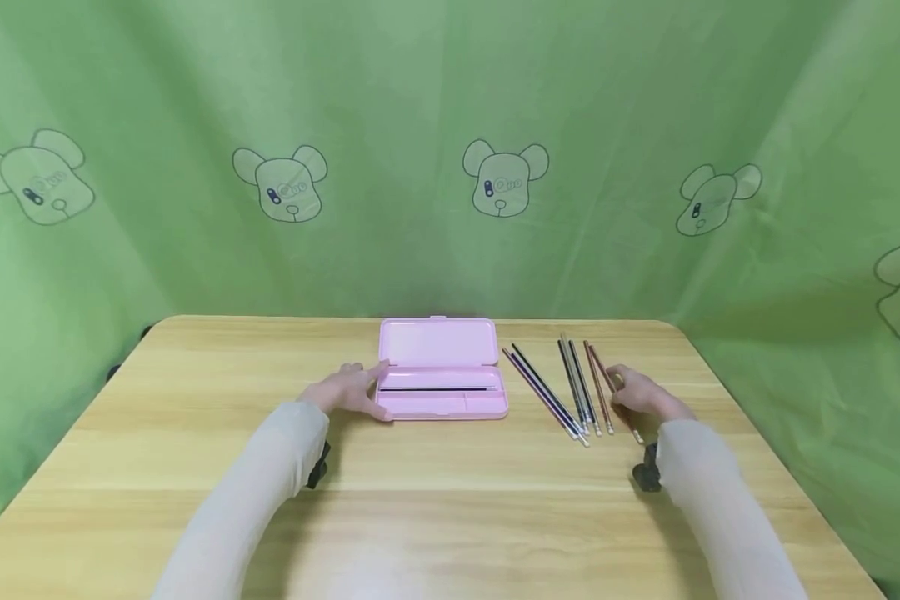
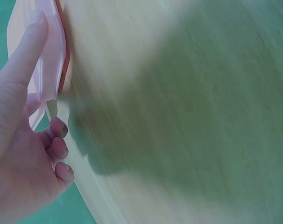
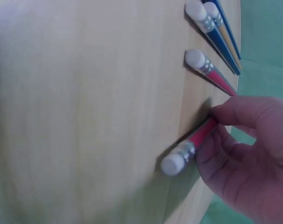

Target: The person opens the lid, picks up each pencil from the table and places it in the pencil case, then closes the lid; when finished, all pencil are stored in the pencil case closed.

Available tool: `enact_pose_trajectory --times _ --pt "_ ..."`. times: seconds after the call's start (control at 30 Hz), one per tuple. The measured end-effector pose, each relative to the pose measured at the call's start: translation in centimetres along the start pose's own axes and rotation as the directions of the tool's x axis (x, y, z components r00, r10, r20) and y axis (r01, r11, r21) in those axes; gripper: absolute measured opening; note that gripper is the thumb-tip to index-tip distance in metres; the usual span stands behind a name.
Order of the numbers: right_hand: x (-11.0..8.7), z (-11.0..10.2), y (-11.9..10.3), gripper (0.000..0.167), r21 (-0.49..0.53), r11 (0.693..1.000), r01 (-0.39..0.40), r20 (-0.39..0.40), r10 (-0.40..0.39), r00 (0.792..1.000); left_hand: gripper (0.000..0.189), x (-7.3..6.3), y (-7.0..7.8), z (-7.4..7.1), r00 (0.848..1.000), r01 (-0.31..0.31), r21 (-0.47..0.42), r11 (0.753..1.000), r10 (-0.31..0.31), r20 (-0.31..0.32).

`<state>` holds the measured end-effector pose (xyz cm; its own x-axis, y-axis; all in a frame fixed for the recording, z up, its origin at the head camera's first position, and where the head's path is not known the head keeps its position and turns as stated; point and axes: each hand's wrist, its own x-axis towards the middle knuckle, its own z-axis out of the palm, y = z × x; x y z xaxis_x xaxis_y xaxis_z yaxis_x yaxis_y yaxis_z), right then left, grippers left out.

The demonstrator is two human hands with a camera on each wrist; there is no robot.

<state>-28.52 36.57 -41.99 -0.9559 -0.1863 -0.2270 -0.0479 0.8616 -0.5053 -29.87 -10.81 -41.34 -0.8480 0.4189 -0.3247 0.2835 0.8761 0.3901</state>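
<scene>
The pencil case (image 1: 423, 404) looks to me like smooth moulded plastic with a soft gloss. I see wood grain across the tabletop (image 1: 457, 508), smooth enough to throw back a pale sheen. In the right wrist view, the pinched pencil (image 3: 201, 133) looks painted, its ferrule (image 3: 184, 149) dimpled shiny metal, its eraser (image 3: 173, 164) matt. I read the curtain (image 1: 397, 258) as creased cloth, the sleeves (image 1: 243, 496) as matt fabric.

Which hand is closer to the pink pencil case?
The left hand. It touches the left end of the pink pencil case, while the right hand is away to the case's right, pinching a reddish pencil.
</scene>
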Motion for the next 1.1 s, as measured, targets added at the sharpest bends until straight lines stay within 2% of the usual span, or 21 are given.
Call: enact_pose_trajectory --times 0.37,0.63,0.8,0.97,1.1 --pt "-0.5 0.0 -0.2 0.052 -0.001 0.997 0.075 -0.017 -0.075 0.997 0.102 0.0 -0.1 0.0 1.000 -0.003 0.004 1.000 0.003 -0.010" --pt "-0.3 0.1 -0.6 0.052 0.079 0.992 0.099 -0.024 -0.097 0.995 0.101 -0.2 -0.1 0.1 1.000 -0.003 0.002 1.000 0.003 -0.005" --pt "0.0 0.2 -1.9 0.049 0.080 0.983 0.162 -0.062 -0.158 0.986 0.101 -0.4 0.1 0.1 1.000 -0.008 0.007 1.000 0.008 -0.003" --pt "0.4 0.5 -3.6 0.045 0.065 0.968 0.244 -0.095 -0.238 0.967 0.101 -0.4 0.1 0.0 1.000 -0.003 0.003 1.000 0.003 -0.007" --pt "0.8 0.7 -5.1 0.047 0.055 0.958 0.280 -0.084 -0.275 0.958 0.101 -0.2 0.0 0.0 1.000 -0.007 0.012 1.000 0.007 -0.012"
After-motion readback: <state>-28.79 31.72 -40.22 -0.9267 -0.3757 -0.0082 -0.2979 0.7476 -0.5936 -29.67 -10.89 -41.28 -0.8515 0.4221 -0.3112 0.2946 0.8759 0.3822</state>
